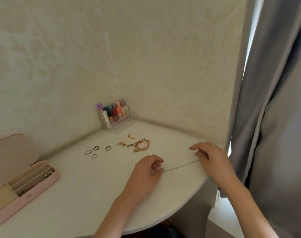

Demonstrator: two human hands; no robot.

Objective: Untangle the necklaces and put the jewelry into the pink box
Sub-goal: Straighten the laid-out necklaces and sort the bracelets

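Observation:
A thin silver necklace chain (180,167) is stretched over the white table (88,191) between my two hands. My left hand (149,170) pinches its left end; my right hand (209,154) pinches the right end near the table's curved edge. The pink box (48,183) lies open at the far left, its lid leaning on the wall, with small pieces in its compartments. Several rings (96,151) lie behind my left hand. A tangle of bracelets and gold chains (137,145) and a gold earring (131,136) lie further back.
A clear organizer holding coloured lipsticks (116,115) stands in the back corner against the patterned wall. A grey curtain (275,100) hangs along the right, just past the table's rounded edge (194,191).

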